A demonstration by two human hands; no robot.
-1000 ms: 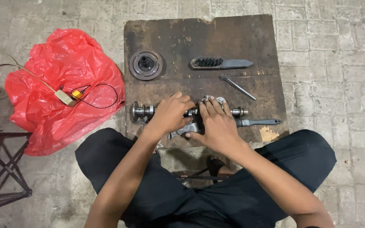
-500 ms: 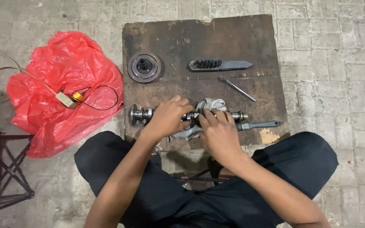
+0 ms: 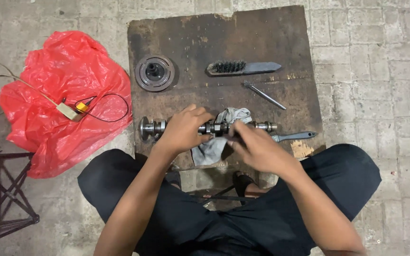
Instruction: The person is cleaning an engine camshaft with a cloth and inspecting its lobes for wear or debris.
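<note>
A steel camshaft [image 3: 153,127] lies lengthwise along the near edge of a dark wooden board [image 3: 214,42]. My left hand [image 3: 183,130] grips the shaft near its middle. My right hand [image 3: 255,147] holds a grey rag [image 3: 231,115] that is wrapped around the shaft just to the right of the left hand. The shaft's right end [image 3: 266,126] sticks out past the rag.
On the board lie a round metal disc [image 3: 154,72], a wire brush [image 3: 243,68], a thin metal rod [image 3: 264,95] and a flat tool handle [image 3: 295,136]. A red plastic bag [image 3: 58,95] with a small wired device [image 3: 72,110] lies to the left, a metal stand [image 3: 1,199] below it.
My right hand has slid right and back along the shaft with the rag, uncovering more of the cloth. The left hand keeps its hold.
</note>
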